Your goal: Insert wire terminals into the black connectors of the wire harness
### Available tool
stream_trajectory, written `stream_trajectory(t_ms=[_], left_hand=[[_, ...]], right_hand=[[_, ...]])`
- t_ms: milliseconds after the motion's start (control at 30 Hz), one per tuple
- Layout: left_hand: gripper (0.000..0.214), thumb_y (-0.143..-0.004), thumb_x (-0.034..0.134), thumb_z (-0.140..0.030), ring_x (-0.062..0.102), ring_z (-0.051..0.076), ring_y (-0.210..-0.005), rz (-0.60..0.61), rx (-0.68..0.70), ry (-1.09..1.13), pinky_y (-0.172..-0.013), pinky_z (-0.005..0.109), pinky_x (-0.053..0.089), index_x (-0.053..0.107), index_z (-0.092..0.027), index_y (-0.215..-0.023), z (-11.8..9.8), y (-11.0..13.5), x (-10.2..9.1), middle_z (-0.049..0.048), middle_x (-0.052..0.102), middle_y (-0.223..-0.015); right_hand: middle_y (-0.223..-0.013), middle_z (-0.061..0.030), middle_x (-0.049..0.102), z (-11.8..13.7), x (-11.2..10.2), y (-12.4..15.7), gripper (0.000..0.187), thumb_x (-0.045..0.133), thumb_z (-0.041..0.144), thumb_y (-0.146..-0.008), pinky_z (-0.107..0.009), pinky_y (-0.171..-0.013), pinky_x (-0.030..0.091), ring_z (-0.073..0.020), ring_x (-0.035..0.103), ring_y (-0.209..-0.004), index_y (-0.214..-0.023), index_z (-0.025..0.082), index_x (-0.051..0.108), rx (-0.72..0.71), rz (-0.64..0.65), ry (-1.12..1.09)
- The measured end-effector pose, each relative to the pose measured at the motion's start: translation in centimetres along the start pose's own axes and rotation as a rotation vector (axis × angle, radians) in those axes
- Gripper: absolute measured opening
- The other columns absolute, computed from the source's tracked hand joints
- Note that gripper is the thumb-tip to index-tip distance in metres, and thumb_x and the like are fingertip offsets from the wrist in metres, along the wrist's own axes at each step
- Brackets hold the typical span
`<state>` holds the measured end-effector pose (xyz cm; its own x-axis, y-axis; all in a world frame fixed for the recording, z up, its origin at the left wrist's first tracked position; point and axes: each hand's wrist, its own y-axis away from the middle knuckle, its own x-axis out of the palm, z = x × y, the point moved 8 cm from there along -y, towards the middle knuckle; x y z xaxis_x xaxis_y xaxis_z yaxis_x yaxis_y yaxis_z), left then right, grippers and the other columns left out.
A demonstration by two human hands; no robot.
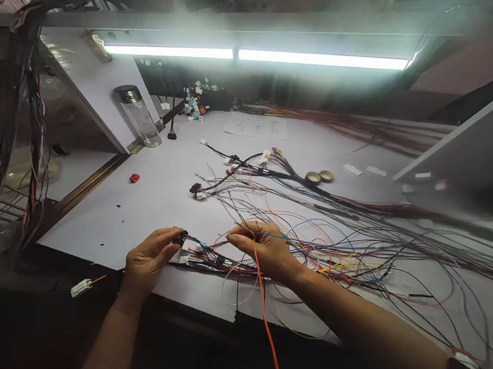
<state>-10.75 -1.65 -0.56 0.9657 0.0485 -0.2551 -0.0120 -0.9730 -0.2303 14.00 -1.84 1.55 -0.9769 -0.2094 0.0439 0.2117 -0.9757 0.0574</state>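
My left hand (pixel 147 260) pinches a small black connector (pixel 180 237) at the near edge of the white table (pixel 113 216). Thin wires run from that connector to the right. My right hand (pixel 265 248) is closed on a bunch of thin wires (pixel 256 237), and an orange wire (pixel 266 317) hangs down from it over the table edge. Between the two hands lie several small white and coloured connectors (pixel 203 253). A wide tangle of coloured wires (pixel 368 254) spreads across the table to the right of my right hand.
A wire harness with white and black connectors (pixel 236 171) lies mid-table beside two tape rolls (pixel 319 177). A clear bottle (pixel 140 116) stands at the back left, a red part (pixel 134 177) nearby. A white connector (pixel 81 287) sits off the near-left edge. Wire bundles hang at left (pixel 29 131).
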Motion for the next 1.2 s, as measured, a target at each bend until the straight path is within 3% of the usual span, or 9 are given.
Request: stream_trajectory(t_ms=[267,367,467,533,633,733,900,1033,1200], left_hand=[[0.036,-0.077,0.069,-0.054,0.064,0.026,-0.106,0.191,0.103,-0.492,-0.099,0.044,0.048,0.075,-0.029,-0.101,2.0,-4.2,0.0,0.0057,0.074,-0.107],[0.040,-0.079,0.066,-0.056,0.060,0.027,-0.115,0.230,0.102,-0.527,-0.102,0.044,0.046,0.073,-0.030,-0.108,2.1,-5.1,-0.2,0.0056,0.069,-0.120],[0.047,-0.082,0.063,-0.054,0.053,0.027,-0.126,0.183,0.020,-0.504,-0.105,0.043,0.044,0.065,-0.029,-0.123,1.7,-7.2,-0.3,0.0057,0.060,-0.134],[0.056,-0.082,0.064,-0.052,0.047,0.027,-0.132,0.169,-0.012,-0.526,-0.109,0.045,0.039,0.056,-0.030,-0.133,1.7,-9.4,0.4,0.0057,0.054,-0.141],[0.072,-0.080,0.067,-0.048,0.040,0.027,-0.138,0.256,-0.009,-0.519,-0.115,0.046,0.029,0.044,-0.027,-0.144,2.6,-12.8,2.7,0.0076,0.046,-0.149],[0.069,-0.079,0.069,-0.044,0.046,0.026,-0.133,0.347,-0.018,-0.429,-0.116,0.045,0.030,0.048,-0.023,-0.141,3.9,-14.6,4.5,0.0092,0.052,-0.144],[0.039,-0.076,0.074,-0.041,0.064,0.024,-0.109,0.268,-0.066,-0.247,-0.102,0.040,0.048,0.072,-0.024,-0.112,4.2,-14.3,3.2,0.0083,0.070,-0.116],[0.030,-0.069,0.081,-0.035,0.067,0.024,-0.101,0.198,-0.150,-0.096,-0.091,0.035,0.054,0.077,-0.027,-0.098,3.8,-13.4,2.0,0.0063,0.073,-0.109],[0.020,-0.068,0.083,-0.029,0.070,0.019,-0.084,0.148,-0.176,0.014,-0.081,0.031,0.057,0.079,-0.026,-0.087,2.9,-13.0,2.8,0.0040,0.076,-0.093]], right_hand=[[-0.061,0.0026,0.051,-4.8,-0.7,-1.7,0.025,0.074,0.037,-0.072,-0.023,-0.057,0.031,-0.0083,0.040,-0.060,-0.072,0.013,0.069,0.164,-0.107,-0.191],[-0.059,0.0029,0.049,-6.0,-0.4,-2.0,0.026,0.074,0.038,-0.072,-0.023,-0.056,0.030,-0.0081,0.038,-0.059,-0.071,0.012,0.068,0.175,-0.097,-0.208],[-0.060,0.0027,0.049,-6.3,-0.4,-2.1,0.026,0.073,0.037,-0.073,-0.023,-0.056,0.031,-0.0082,0.038,-0.059,-0.072,0.012,0.068,0.168,-0.079,-0.215],[-0.059,0.0025,0.049,-6.2,-0.4,-2.2,0.025,0.072,0.037,-0.074,-0.023,-0.056,0.032,-0.0084,0.038,-0.059,-0.072,0.012,0.068,0.164,-0.063,-0.205],[-0.058,0.0024,0.047,-6.1,-0.3,-2.1,0.024,0.070,0.036,-0.076,-0.023,-0.055,0.032,-0.0085,0.039,-0.058,-0.071,0.013,0.068,0.165,-0.036,-0.177],[-0.057,0.0027,0.047,-6.2,-0.3,-2.0,0.024,0.069,0.036,-0.077,-0.022,-0.052,0.031,-0.0079,0.037,-0.056,-0.071,0.013,0.068,0.171,-0.014,-0.173],[-0.058,0.0024,0.048,-6.2,-0.5,-2.0,0.020,0.067,0.033,-0.079,-0.021,-0.051,0.033,-0.0077,0.037,-0.055,-0.074,0.014,0.069,0.180,-0.007,-0.132],[-0.055,0.0027,0.046,-6.2,-0.6,-2.1,0.020,0.067,0.034,-0.080,-0.020,-0.048,0.032,-0.0076,0.036,-0.052,-0.073,0.015,0.069,0.194,0.007,-0.071],[-0.057,0.0018,0.049,-6.4,-0.6,-1.8,0.020,0.066,0.033,-0.081,-0.020,-0.049,0.034,-0.0081,0.039,-0.054,-0.071,0.015,0.069,0.192,0.003,-0.074]])
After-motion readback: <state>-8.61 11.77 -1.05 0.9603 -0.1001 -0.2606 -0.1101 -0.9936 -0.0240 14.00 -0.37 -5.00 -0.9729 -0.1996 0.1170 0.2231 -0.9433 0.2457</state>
